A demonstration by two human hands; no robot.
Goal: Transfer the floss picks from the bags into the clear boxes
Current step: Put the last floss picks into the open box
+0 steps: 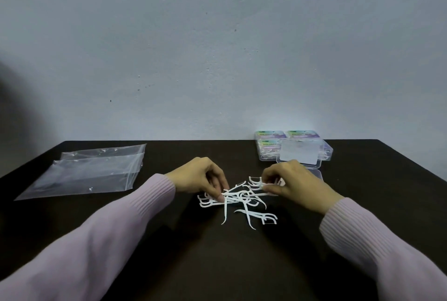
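Left hand (200, 177) and right hand (294, 183) pinch loose white plastic floss picks (238, 200) on the dark desk (217, 264); flat clear plastic bags (92, 172) look emptied, three labelled clear boxes (271, 142) filled, one open box (301, 155) awaiting.

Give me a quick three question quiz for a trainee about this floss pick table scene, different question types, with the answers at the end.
1. True or false: the empty plastic bags lie on the table's left side.
2. Multiple choice: the loose floss picks are (A) inside a bag, (B) piled on the table between the hands, (C) on the floor.
3. Fill in: the clear boxes stand at the table's far ____ side.

Key:
1. True.
2. B; the left hand and the right hand both pinch picks from the pile with their fingers.
3. Right.
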